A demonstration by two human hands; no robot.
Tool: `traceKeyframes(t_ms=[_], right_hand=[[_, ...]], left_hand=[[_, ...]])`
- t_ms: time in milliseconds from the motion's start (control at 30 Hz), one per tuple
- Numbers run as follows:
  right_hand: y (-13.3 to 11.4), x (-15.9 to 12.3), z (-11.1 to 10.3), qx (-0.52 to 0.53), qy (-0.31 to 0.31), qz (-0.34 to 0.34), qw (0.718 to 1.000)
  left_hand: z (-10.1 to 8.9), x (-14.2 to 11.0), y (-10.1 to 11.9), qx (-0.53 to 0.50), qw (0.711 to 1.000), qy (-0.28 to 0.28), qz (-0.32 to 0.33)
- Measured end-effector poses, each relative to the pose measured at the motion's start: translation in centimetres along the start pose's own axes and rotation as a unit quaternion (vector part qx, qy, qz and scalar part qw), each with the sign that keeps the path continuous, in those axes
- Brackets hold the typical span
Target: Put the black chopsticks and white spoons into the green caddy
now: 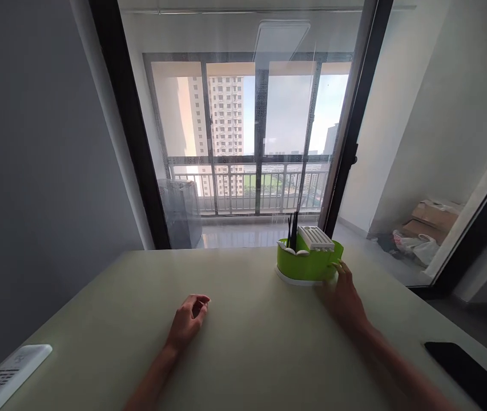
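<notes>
A green utensil caddy [305, 266] with a white base stands near the far edge of the pale table [243, 354]. Black chopsticks [294, 231] rise from its left part, beside white rounded spoon-like pieces [288, 249]. A white slotted rack [316, 238] sits over its right part. My right hand [346, 294], slightly blurred, reaches the caddy's right side with its fingers apart; whether the fingertips touch the wall I cannot tell. Resting on the table left of centre, my left hand [188, 319] is loosely curled, thumb and forefinger close together, with nothing visible in it.
At the left front edge lies a white device [14, 374] with dark markings. A black flat object [472, 371] lies at the right front. Beyond the table are a dark-framed glass door [346, 154], a covered grey appliance [181, 211] and cardboard boxes with bags [434, 220].
</notes>
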State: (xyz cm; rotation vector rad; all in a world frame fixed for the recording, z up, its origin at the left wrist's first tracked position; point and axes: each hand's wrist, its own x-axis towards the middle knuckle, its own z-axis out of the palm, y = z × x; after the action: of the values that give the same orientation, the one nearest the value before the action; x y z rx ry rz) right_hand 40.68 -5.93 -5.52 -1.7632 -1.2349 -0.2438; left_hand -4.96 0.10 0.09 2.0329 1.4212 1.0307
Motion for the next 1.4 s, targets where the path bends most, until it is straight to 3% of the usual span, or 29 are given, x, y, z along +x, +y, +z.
traceKeyframes(t_ms=[133, 233, 267, 333, 400, 500, 700, 1033, 1400], right_hand=[[-1.9, -3.5, 0.5, 0.106, -0.042, 0.01, 0.993], [-4.6, -5.2, 1.0, 0.208, -0.142, 0.046, 0.967], [-5.7, -5.4, 1.2, 0.24, -0.177, 0.034, 0.954], [-8.3, -5.7, 1.7, 0.326, -0.298, 0.019, 0.897], [-10.8, -5.7, 2.7, 0.37, -0.375, 0.037, 0.849], [-13.6, -5.3, 4.9, 0.389, -0.423, 0.043, 0.817], [-14.6, -3.5, 7.8, 0.417, -0.41, 0.09, 0.806], [-14.3, -3.3, 7.4, 0.47, -0.401, 0.136, 0.774], [-14.5, -2.9, 7.2, 0.492, -0.399, 0.149, 0.759]], left_hand=[[-0.1, 0.1, 0.3, -0.01, 1.0, 0.0, -0.022], [0.0, 0.6, 0.4, -0.017, 0.999, -0.008, -0.034], [0.1, 0.8, 0.4, -0.018, 0.999, -0.015, -0.038], [0.3, 1.5, 0.4, -0.023, 0.998, -0.035, -0.044], [0.7, 2.4, 0.5, -0.026, 0.997, -0.047, -0.047], [1.5, 3.9, 0.9, -0.022, 0.998, -0.05, -0.04], [3.0, 5.6, 1.3, -0.009, 0.998, -0.054, -0.02], [2.9, 4.3, 0.8, 0.063, 0.993, -0.097, -0.006], [3.4, 4.1, 0.8, 0.171, 0.975, -0.131, 0.047]])
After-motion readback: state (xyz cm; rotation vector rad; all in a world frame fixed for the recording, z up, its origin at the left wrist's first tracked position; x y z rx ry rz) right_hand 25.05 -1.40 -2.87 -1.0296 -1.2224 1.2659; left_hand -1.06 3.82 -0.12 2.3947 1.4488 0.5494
